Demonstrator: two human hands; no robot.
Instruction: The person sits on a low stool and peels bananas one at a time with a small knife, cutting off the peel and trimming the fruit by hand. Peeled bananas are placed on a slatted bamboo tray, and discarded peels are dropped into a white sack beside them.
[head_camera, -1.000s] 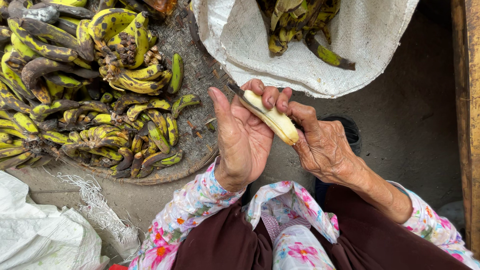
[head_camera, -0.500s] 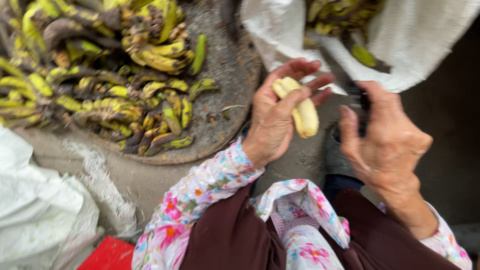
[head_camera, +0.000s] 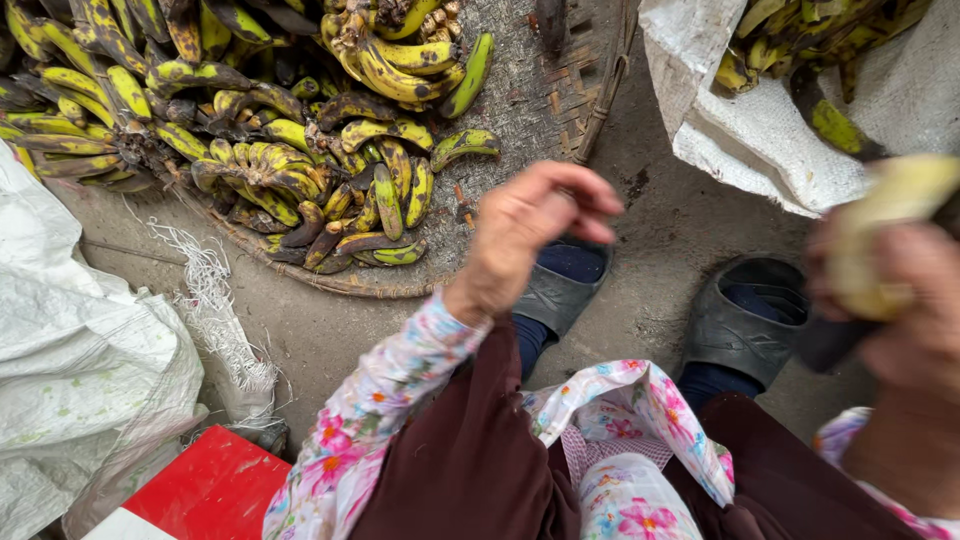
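- The peeled banana (head_camera: 885, 225) is pale yellow and blurred, at about three o'clock in the view; it lies in the right hand (head_camera: 910, 300), tilted, its upper end toward one o'clock.
- The right hand is curled around the banana's lower half, fingers closed on it.
- The left hand (head_camera: 530, 225) is near the centre of the view, well apart from the banana at its nine o'clock side; it holds nothing, fingers loosely bent and gathered, a narrow cup.
- A flowered sleeve (head_camera: 380, 400) runs from the left wrist toward seven o'clock.
- Two dark sandals (head_camera: 745, 320) sit on the concrete floor (head_camera: 670, 220) below and between the hands.
- A flat woven tray (head_camera: 560, 95) at eleven o'clock carries a heap of green-yellow, black-spotted bananas (head_camera: 290, 130).
- A white sack (head_camera: 770, 130) at one o'clock holds banana peels (head_camera: 790, 50).
- Another white sack (head_camera: 80, 350) lies at eight o'clock, with a red box (head_camera: 210, 490) just beside it at seven o'clock.
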